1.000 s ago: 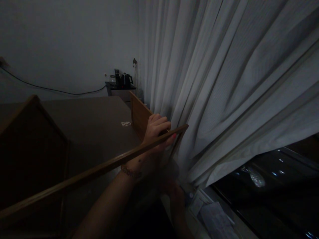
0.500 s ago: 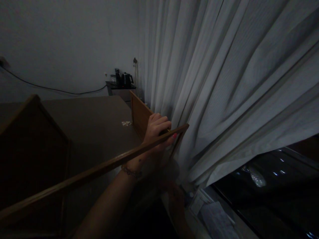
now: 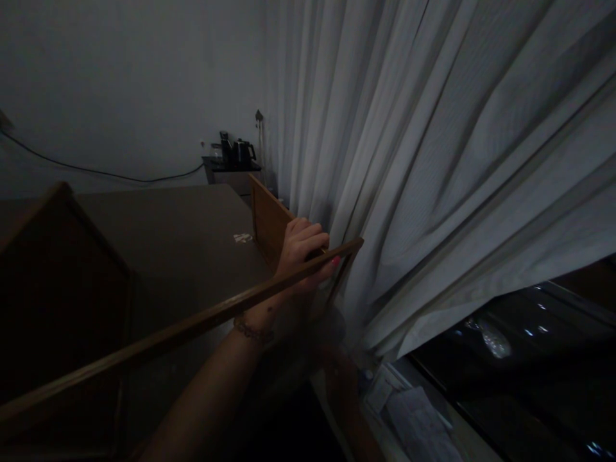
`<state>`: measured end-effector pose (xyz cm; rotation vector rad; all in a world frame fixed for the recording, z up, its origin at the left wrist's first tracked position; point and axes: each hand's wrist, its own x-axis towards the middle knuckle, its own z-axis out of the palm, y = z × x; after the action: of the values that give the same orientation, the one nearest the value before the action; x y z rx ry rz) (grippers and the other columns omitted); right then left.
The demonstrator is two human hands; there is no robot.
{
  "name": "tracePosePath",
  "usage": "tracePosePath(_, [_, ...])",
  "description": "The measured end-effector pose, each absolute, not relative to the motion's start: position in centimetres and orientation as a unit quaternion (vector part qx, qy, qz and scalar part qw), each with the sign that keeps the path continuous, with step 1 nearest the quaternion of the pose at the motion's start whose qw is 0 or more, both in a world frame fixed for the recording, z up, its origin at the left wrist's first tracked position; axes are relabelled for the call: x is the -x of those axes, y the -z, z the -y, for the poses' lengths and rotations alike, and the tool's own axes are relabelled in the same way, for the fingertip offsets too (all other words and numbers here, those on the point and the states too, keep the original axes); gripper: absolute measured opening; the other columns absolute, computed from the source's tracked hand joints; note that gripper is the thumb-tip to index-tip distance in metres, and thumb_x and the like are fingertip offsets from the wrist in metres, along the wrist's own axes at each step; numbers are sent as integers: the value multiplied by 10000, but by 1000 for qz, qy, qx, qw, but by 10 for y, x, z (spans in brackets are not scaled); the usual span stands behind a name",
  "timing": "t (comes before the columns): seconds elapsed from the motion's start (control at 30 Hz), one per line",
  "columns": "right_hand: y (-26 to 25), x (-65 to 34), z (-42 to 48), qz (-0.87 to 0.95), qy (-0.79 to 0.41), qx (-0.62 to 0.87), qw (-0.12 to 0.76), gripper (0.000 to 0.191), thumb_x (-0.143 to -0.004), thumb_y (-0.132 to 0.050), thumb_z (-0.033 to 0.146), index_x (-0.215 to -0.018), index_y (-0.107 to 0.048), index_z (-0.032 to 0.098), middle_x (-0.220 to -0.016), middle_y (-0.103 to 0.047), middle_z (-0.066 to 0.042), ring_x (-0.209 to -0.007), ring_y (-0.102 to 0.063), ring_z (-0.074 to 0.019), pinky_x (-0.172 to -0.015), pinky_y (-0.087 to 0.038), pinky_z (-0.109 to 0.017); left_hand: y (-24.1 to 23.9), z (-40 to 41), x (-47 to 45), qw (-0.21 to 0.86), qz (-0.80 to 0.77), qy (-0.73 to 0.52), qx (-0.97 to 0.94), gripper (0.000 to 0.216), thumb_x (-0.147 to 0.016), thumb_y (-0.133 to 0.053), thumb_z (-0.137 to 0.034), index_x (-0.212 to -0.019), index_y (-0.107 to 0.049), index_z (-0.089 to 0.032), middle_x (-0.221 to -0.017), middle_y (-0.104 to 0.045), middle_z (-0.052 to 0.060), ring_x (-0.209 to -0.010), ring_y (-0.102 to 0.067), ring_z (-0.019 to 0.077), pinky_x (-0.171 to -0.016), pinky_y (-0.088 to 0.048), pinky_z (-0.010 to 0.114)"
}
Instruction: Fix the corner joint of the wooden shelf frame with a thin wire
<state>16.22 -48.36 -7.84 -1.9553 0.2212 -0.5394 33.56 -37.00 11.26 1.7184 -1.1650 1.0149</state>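
Note:
My left hand (image 3: 303,253) is closed over the corner of a wooden frame, with its fingers curled over the top. From that corner a thin wooden rail (image 3: 192,324) runs down to the lower left, and a wooden side panel (image 3: 265,221) runs away from me. My right hand (image 3: 342,380) hangs low in deep shadow below the corner, close to the foot of the white curtain (image 3: 433,179). Its fingers are too dark to make out. A bracelet (image 3: 251,330) sits on my left wrist.
A flat brown surface (image 3: 183,237) lies inside the frame, with a dark wooden end panel (image 3: 62,295) at left. A black kettle (image 3: 242,153) stands on a small table by the far wall. Papers (image 3: 414,423) lie on the sill under a dark window (image 3: 529,359).

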Motion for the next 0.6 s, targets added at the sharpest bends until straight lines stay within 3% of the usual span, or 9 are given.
tracePosePath(0.33, [71,-164,475,-121,202,793,562,486,-920,-466,570,-675,-701,222,-648,-689,-38,-602,-629,-183,-610,-478,-268,-112,369,-335,398,453,-395,-693,460,-905,-381,-585,-633,-429,-218,-631,-470,9,-701,-455,199,-747,-367,393])
tracePosePath(0.5, [72,-163,478,-114,205,791,565,451,-897,-516,581,-827,-775,219,-791,-749,-59,-689,-666,-190,-672,-510,-273,-112,371,-335,411,458,-406,-675,454,-918,-405,-565,-630,-418,-214,-620,-460,-2,-679,-448,186,-729,-358,382])
tracePosePath(0.6, [74,-164,481,-107,170,781,592,465,-912,-505,579,-926,-788,210,-641,-697,-20,-565,-608,-158,-602,-494,-258,-113,370,-334,415,457,-400,-678,460,-916,-399,-571,-626,-413,-215,-619,-457,-1,-673,-441,185,-719,-357,381])
